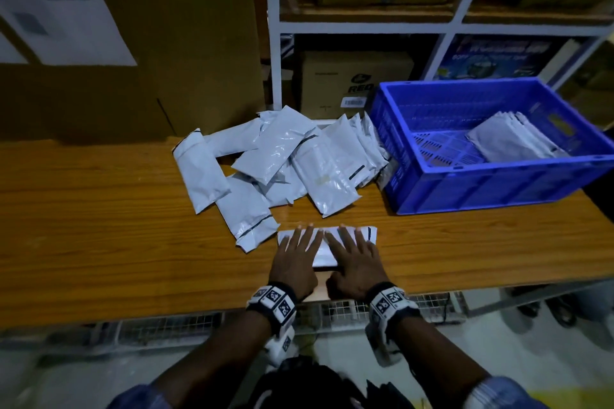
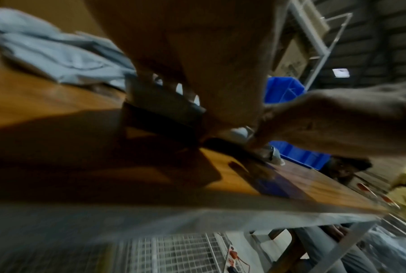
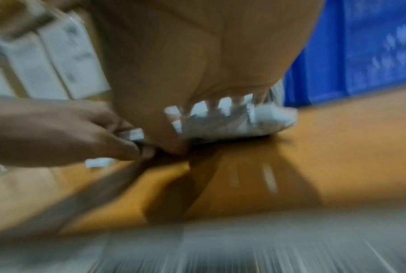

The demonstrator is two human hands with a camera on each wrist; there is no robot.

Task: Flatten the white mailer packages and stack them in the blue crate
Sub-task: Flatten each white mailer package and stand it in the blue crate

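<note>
Both hands, left hand (image 1: 294,262) and right hand (image 1: 354,264), press flat-fingered (grasping nothing) on one mailer (image 1: 367,233); slick plastic could skid toward the table (image 1: 99,226) edge

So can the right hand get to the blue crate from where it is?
Probably yes. The right hand lies flat on a white mailer, holding nothing, and the blue crate sits just beyond it to the right, with only bare wooden table between them.
</note>
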